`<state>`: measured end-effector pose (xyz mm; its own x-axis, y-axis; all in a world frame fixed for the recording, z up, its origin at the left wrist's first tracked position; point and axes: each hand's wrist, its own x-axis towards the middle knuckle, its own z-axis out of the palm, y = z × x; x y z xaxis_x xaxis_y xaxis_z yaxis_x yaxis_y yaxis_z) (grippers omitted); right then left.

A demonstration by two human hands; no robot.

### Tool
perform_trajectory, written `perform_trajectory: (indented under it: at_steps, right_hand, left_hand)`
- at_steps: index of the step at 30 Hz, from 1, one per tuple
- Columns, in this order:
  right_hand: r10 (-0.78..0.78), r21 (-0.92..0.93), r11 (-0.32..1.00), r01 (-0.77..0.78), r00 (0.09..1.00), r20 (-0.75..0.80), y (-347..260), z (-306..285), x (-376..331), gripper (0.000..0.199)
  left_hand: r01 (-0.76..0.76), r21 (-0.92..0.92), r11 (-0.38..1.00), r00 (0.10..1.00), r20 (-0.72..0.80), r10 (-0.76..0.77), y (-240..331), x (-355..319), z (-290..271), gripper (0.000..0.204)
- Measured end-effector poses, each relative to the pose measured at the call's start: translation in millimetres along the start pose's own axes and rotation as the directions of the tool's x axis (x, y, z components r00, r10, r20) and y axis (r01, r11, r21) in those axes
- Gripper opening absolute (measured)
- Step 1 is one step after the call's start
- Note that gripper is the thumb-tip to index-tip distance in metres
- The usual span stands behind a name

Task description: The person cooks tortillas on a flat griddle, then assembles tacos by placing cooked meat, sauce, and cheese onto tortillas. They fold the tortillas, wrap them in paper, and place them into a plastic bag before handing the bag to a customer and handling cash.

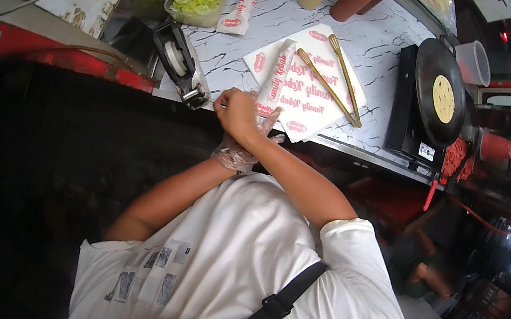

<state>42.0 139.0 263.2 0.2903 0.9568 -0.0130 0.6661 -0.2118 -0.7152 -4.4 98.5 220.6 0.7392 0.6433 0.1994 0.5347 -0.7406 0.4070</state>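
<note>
The right hand point(234, 112), curled — contents I cannot tell — has the tape dispenser point(179, 62) at ten o'clock; left hand point(268, 123) grips the paper-wrapped roll point(277, 77), pointing about twelve.

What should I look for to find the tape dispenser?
Start with the white, marble-patterned counter. Toward its near left corner, below the lettuce tub and left of the bare right hand, sits the tape dispenser. Unlike the clear tub, it is black, with a pale tape roll inside.

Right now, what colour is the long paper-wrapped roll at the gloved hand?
The roll is white with red print: head view.
</note>
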Motion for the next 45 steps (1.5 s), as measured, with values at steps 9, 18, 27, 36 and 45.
perform_trajectory:
  at_steps: [9, 18, 27, 36, 45]
  right_hand:
    - [0.258, 0.304, 0.929, -0.209, 0.957, -0.131, 73, -75, -18, 0.01]
    - [0.334, 0.383, 0.891, -0.244, 0.923, -0.191, 90, -69, -4, 0.057]
    - [0.407, 0.536, 0.798, -0.274, 0.902, -0.145, 93, -57, 18, 0.021]
    - [0.175, 0.007, 0.98, -0.201, 0.835, -0.522, 133, -162, -27, 0.022]
    - [0.036, -0.537, 0.823, -0.184, 0.961, -0.275, 198, -215, -56, 0.039]
  left_hand:
    - [0.03, -0.044, 0.999, 0.993, 0.113, -0.025, 6, 10, -17, 0.081]
    - [0.037, 0.006, 0.999, 0.995, 0.096, -0.038, 11, 10, -18, 0.074]
    - [0.044, 0.04, 0.998, 0.991, 0.121, -0.048, 11, 13, -19, 0.068]
    - [0.023, 0.045, 0.999, 0.995, -0.102, -0.018, 8, 50, -57, 0.061]
    - [-0.166, 0.262, 0.951, 0.98, 0.152, 0.129, -27, 146, 0, 0.053]
